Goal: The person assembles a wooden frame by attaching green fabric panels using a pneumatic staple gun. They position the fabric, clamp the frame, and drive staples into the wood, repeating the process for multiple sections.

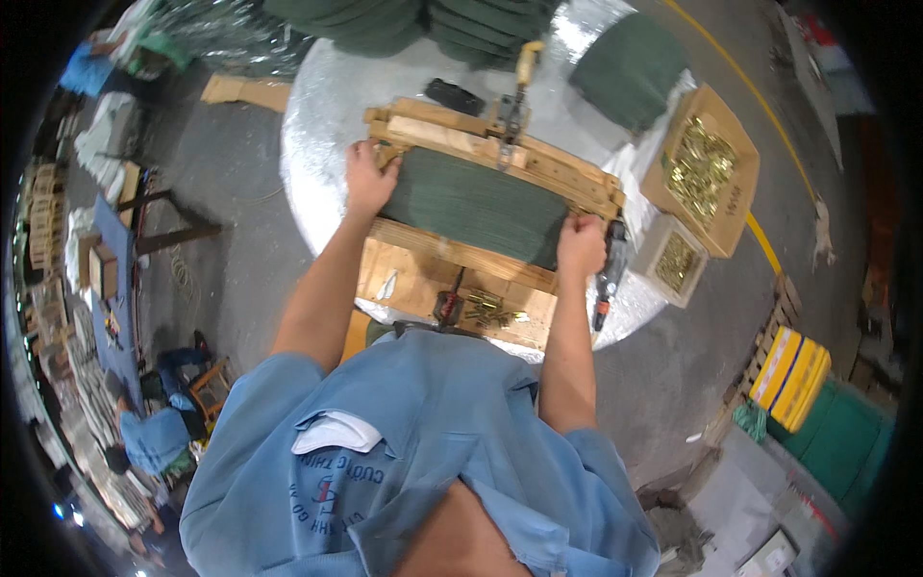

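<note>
Floor [231,154] surrounds a round desk [315,159] with green fabric [471,204] between wooden rails [433,137], a cardboard box [742,173] and smaller tray [643,252], left hand [369,183] and right hand [582,247] curled at the fabric's ends, grips unclear, and brass-coloured pieces [702,163] inside both containers.

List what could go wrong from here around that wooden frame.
The left hand and right hand, at the ends of the oblong dark green fabric, are close to the long, pale wooden frame and might get pinched.

Loose brass-coloured metal pieces could be knocked off the flat wooden board.

The long black-and-orange tool beside the right hand might get bumped.
</note>
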Available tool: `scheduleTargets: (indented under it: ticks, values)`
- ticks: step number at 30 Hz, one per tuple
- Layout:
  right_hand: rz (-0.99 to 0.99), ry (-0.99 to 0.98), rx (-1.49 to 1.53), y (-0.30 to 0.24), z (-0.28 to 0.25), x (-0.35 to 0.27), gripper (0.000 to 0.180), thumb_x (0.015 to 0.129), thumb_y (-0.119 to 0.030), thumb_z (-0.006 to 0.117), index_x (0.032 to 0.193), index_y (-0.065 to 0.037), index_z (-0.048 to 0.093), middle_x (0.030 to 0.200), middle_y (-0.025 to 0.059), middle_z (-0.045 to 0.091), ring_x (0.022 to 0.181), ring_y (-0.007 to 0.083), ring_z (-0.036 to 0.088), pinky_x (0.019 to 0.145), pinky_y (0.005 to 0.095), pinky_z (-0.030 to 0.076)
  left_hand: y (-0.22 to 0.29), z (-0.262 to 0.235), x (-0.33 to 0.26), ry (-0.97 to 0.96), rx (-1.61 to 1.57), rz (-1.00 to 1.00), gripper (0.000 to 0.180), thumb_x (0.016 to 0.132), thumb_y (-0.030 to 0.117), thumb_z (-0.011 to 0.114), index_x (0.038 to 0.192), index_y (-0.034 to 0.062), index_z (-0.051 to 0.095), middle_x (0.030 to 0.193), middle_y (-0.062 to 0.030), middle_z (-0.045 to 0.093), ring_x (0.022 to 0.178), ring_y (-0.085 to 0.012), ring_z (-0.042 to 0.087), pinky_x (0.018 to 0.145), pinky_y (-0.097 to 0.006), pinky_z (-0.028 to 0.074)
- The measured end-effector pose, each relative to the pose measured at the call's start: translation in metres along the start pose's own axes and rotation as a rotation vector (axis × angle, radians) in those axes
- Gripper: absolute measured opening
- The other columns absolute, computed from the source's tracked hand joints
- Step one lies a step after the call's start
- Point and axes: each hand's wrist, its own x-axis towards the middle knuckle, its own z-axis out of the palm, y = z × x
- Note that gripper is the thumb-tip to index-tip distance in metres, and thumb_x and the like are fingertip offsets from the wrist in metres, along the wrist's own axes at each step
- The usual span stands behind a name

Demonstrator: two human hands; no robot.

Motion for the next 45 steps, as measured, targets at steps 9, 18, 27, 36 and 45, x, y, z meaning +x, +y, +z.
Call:
scheduleTargets:
  ticks: [9, 18, 27, 36, 45]
  values:
    - [-0.031, 0.035, 0.0, 0.006, 0.012, 0.005, 0.03, 0.1, -0.045, 0.064, 0.104, -0.016, 0.062, 0.089, 0.0109, 0.076, 0.086, 0.0398, 0.074, 0.075, 0.0535, 0.054, -0.002, -0.001, 0.0, -0.019, -0.07, -0.042, 0.066, 0.08, 0.032, 0.084, 0.134, 0.0074, 0.055, 0.137, -0.0237, 0.051, 0.126, -0.0443, 0.054, 0.102, -0.054, 0.049]
    - [-0.088, 0.124, 0.019, -0.001, 0.019, -0.004, 0.033, 0.1, -0.049, 0.06, 0.106, -0.016, 0.064, 0.089, 0.0085, 0.076, 0.085, 0.0384, 0.073, 0.075, 0.0529, 0.053, -0.008, 0.0, 0.0, -0.02, -0.059, -0.046, 0.068, 0.078, 0.031, 0.083, 0.136, 0.0105, 0.054, 0.138, -0.0202, 0.05, 0.128, -0.0426, 0.051, 0.103, -0.054, 0.046]
    - [-0.031, 0.106, -0.017, -0.003, 0.02, -0.006, 0.035, 0.099, -0.052, 0.058, 0.105, -0.019, 0.066, 0.089, 0.0127, 0.077, 0.086, 0.0422, 0.073, 0.076, 0.0573, 0.054, -0.007, 0.0, 0.004, 0.085, -0.193, 0.042, 0.051, 0.082, 0.022, 0.074, 0.127, 0.002, 0.059, 0.123, -0.0247, 0.06, 0.119, -0.0424, 0.057, 0.102, -0.05, 0.047]
    - [0.006, 0.008, -0.021, 0.003, 0.015, 0.001, 0.034, 0.103, -0.048, 0.052, 0.107, -0.017, 0.065, 0.094, 0.0164, 0.076, 0.085, 0.0413, 0.074, 0.076, 0.0563, 0.056, 0.001, -0.004, -0.003, 0.039, -0.65, -0.273, 0.027, 0.104, 0.014, 0.061, 0.125, -0.0029, 0.06, 0.12, -0.016, 0.063, 0.113, -0.0258, 0.061, 0.1, -0.039, 0.048]
    - [-0.058, 0.032, 0.35, 0.027, 0.0, 0.003, 0.036, 0.099, -0.049, 0.056, 0.098, -0.016, 0.072, 0.091, 0.0149, 0.077, 0.09, 0.0396, 0.074, 0.079, 0.0524, 0.056, 0.06, -0.032, -0.06, -0.036, -0.09, 0.318, 0.038, 0.098, 0.014, 0.065, 0.131, -0.0018, 0.056, 0.131, -0.0247, 0.054, 0.126, -0.0452, 0.052, 0.11, -0.051, 0.041]
